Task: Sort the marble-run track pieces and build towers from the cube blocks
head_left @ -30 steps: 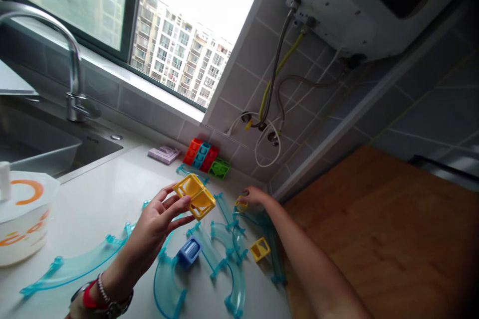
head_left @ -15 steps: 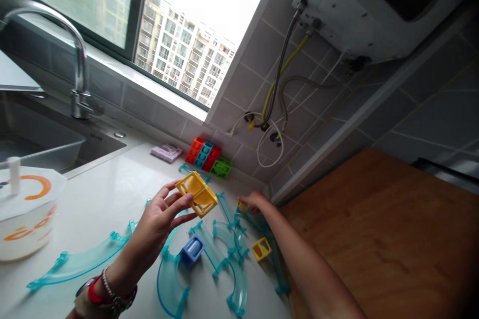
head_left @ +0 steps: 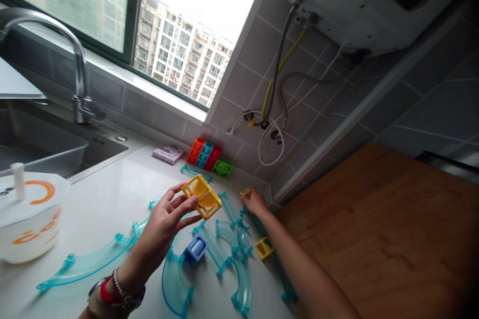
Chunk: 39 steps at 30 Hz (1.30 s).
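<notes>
My left hand (head_left: 164,227) is raised above the white counter (head_left: 108,204) and grips a pair of joined yellow frame blocks (head_left: 202,197) between thumb and fingers. My right hand (head_left: 255,201) reaches to the far edge of the counter by the tiled wall, fingers curled at a small yellow block (head_left: 246,192). Below my hands lie several clear blue curved track pieces (head_left: 224,244), a blue block (head_left: 196,249) and another yellow block (head_left: 264,247).
A stack of red, blue and green blocks (head_left: 208,158) and a lilac piece (head_left: 168,153) stand against the wall. A white lidded tub (head_left: 28,217) sits at the left, by the sink (head_left: 45,152) and tap (head_left: 80,75). A wooden surface (head_left: 374,239) lies at right.
My right hand has shifted a little farther toward the wall, onto the small yellow block. The left hand keeps the yellow frame blocks raised; the view has drifted slightly.
</notes>
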Available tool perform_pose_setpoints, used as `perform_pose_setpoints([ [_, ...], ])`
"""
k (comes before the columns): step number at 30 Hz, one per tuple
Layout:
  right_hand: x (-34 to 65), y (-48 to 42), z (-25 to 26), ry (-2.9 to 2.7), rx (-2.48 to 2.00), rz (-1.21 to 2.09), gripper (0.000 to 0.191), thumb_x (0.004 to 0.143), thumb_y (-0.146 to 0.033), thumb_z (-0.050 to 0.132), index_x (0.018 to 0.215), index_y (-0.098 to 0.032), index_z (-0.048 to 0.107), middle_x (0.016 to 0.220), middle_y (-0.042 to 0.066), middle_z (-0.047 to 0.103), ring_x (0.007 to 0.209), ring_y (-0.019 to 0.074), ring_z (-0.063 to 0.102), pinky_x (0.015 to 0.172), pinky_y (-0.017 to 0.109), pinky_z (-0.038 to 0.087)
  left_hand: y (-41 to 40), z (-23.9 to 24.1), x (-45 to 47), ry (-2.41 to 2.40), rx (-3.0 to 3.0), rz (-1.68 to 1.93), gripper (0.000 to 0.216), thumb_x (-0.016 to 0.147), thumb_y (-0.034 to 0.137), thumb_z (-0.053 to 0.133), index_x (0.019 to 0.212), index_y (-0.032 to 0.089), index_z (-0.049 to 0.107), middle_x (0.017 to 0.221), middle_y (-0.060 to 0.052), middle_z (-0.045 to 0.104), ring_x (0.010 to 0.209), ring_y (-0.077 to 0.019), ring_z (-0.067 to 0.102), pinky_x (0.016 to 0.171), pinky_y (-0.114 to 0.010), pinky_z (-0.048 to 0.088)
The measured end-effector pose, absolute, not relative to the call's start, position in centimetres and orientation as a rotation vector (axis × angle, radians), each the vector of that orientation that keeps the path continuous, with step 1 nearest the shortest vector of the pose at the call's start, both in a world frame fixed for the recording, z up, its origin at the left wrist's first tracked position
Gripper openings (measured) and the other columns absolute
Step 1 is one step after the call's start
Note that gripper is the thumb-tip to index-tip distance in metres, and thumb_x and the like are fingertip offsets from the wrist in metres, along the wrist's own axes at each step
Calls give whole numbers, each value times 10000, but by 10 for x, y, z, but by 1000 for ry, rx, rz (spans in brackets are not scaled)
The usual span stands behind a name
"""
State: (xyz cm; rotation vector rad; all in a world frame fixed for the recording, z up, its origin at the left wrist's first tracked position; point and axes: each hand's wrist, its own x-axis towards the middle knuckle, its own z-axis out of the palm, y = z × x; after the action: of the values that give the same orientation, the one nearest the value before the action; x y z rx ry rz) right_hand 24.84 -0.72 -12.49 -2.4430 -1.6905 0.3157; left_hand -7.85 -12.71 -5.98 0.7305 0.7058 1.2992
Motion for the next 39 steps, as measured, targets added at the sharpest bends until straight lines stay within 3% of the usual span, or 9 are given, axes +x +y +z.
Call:
perform_pose_setpoints([
  [5,245,-17,-129,-1657,-2215,173,434,888,-304,705,1274,-187,541,1247,167,686,1163,301,682,930,349,507,-127,-61,-78,730,723,1307,663,802,413,839,1354,244,512,1222,-97,712,1072,-286,738,831,-386,641],
  [12,239,-31,-108,-1418,-1782,164,273,746,-313,756,970,-195,653,1144,133,684,1137,308,641,989,390,484,-125,-64,-74,731,681,1313,693,780,393,858,1358,232,511,1227,-116,709,1058,-295,742,817,-386,645],
  [17,208,-63,-102,-1160,-1512,521,478,728,-585,776,968,-186,673,924,68,718,811,238,687,728,358,564,-125,-70,-69,703,683,1309,652,791,393,843,1325,208,519,1231,-136,691,1069,-308,731,788,-381,640],
  [19,190,-79,-98,-1032,-1387,680,486,781,-640,735,998,-209,674,972,53,729,803,200,691,690,317,561,-126,-72,-67,686,691,1307,648,805,389,831,1333,200,509,1253,-149,677,1087,-312,720,799,-393,637],
  [23,156,-105,-68,-573,-938,1181,415,726,-559,870,776,-208,656,1122,35,740,809,144,670,623,235,527,-128,-70,-66,743,719,1335,638,838,395,801,1361,202,489,1287,-163,665,1096,-318,711,791,-392,634],
  [28,131,-116,-31,-549,-782,1300,397,809,-609,786,909,-227,751,1149,42,747,858,167,674,647,264,557,-127,-69,-66,781,742,1337,643,873,387,775,1408,213,464,1322,-165,661,1156,-339,694,813,-401,637],
  [32,126,-115,-29,-567,-806,1266,391,795,-540,827,1042,-244,765,1041,32,761,909,193,688,680,276,567,-125,-75,-62,785,787,1318,687,880,355,779,1464,231,439,1396,-169,628,1233,-359,661,858,-413,635],
  [36,131,-111,-32,-686,-829,1304,398,791,-490,856,1027,-195,730,1030,53,766,892,170,699,718,250,568,-123,-81,-52,813,789,1249,706,884,345,782,1494,239,442,1489,-171,567,1322,-384,602,891,-410,636],
  [39,138,-109,-29,-737,-802,1270,433,782,-446,879,1055,-229,624,1010,29,753,885,176,715,741,275,595,-122,-84,-47,807,787,1209,657,897,353,768,1478,225,491,1514,-174,547,1344,-402,582,894,-419,641],
])
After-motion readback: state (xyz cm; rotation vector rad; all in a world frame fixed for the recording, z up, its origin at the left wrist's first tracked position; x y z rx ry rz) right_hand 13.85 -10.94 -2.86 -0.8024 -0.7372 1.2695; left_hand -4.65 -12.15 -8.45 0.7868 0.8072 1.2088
